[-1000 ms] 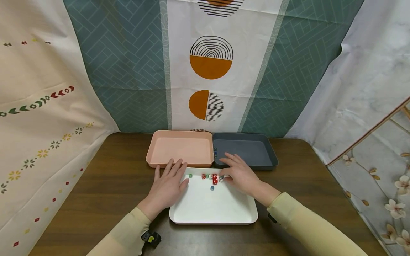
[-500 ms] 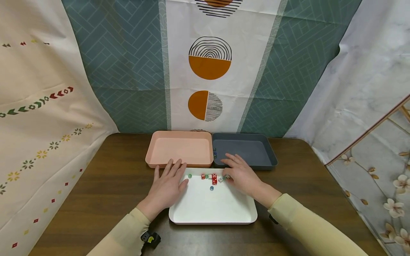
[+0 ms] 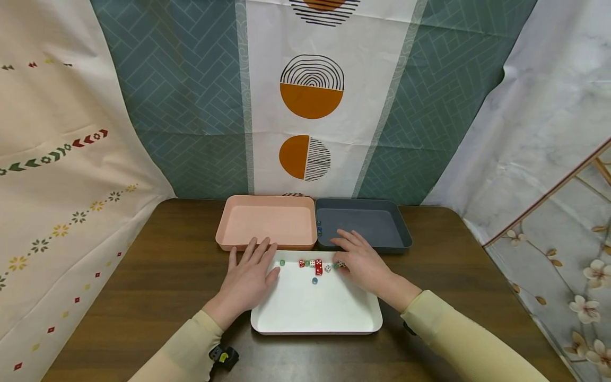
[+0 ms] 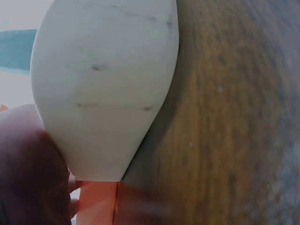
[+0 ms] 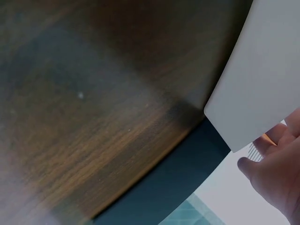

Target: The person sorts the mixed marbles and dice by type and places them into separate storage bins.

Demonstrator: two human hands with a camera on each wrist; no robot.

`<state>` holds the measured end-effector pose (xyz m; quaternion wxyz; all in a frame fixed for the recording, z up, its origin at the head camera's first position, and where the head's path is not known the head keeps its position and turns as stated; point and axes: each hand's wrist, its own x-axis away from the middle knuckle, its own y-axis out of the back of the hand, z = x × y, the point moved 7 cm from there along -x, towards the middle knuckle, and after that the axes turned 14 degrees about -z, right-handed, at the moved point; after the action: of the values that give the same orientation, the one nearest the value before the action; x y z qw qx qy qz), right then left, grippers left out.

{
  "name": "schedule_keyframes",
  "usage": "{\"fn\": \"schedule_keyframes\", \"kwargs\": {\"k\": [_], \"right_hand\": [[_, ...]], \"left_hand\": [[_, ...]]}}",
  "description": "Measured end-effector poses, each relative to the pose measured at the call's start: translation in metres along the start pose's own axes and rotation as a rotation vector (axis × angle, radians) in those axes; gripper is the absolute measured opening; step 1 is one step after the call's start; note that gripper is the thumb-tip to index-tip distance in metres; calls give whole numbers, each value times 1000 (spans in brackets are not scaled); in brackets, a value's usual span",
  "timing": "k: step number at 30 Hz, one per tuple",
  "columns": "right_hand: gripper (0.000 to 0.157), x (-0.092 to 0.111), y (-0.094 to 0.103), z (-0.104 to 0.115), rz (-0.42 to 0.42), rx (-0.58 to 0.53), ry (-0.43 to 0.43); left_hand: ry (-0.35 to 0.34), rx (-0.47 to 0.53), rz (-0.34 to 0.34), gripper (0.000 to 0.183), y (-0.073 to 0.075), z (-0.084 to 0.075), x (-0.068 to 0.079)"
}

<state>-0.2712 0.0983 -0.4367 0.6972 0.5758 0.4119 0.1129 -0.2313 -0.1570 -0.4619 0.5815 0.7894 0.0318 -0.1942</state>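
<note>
Several small dice and beads lie near the far side of a white tray (image 3: 315, 315). A cluster of red dice (image 3: 319, 270) sits in the middle, with a white die (image 3: 328, 268) just right of it. My right hand (image 3: 363, 265) reaches over the tray's right side, thumb and index finger around a green bead (image 3: 336, 266); another white die shows partly behind the fingertips. My left hand (image 3: 248, 276) rests over the tray's left edge with fingers spread. A lone green bead (image 3: 282, 262) lies near its thumb, and a blue bead (image 3: 314, 280) is nearer the front.
Behind the white tray stand a pink tray (image 3: 269, 220) and a dark blue tray (image 3: 377, 225), side by side. Several small blue beads (image 3: 319, 229) lie along the dark tray's left wall. All three trays stand on a brown wooden table (image 3: 157, 297), with hanging cloths behind.
The right thumb and index finger have moved slightly right with the green bead, away from the white die beside the red dice. The left hand has stayed in place.
</note>
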Motion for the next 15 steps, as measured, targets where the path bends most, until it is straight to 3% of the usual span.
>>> {"fn": "schedule_keyframes", "kwargs": {"k": [15], "right_hand": [[22,0,0,1,2,3,5]], "left_hand": [[2,-3,9,67,-1,1,0]]}}
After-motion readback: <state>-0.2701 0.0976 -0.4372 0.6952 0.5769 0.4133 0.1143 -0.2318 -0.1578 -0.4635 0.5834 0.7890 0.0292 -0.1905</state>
